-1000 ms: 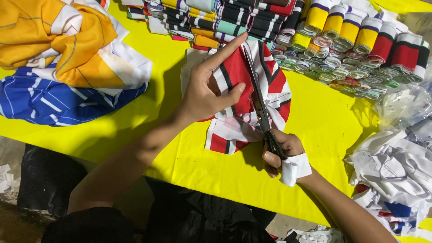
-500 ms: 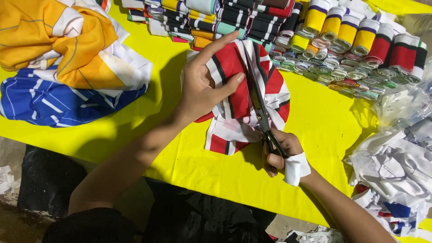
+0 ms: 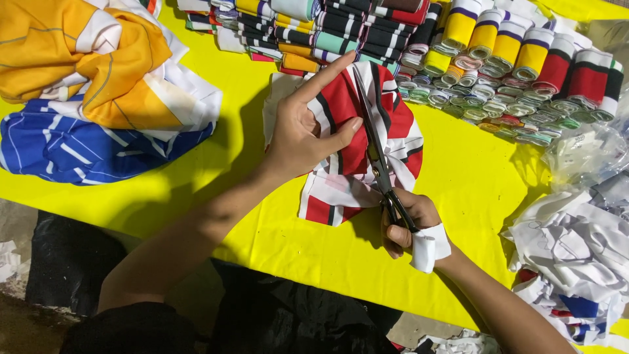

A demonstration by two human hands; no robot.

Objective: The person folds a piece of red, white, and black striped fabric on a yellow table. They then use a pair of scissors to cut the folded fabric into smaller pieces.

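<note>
The scissors (image 3: 375, 147) have advanced along the red, white and black striped fabric (image 3: 367, 151) since a second ago; the blades now lie further up the piece, so the cut is progressing. The left hand (image 3: 304, 134) presses flat on the fabric, fingers extended. The right hand (image 3: 406, 223) is clenched around the scissor handles. The fabric lies mid-counter (image 3: 249, 216). Count: one scissors, one fabric piece being cut, two folded cloth heaps (image 3: 98, 92) at left.
</note>
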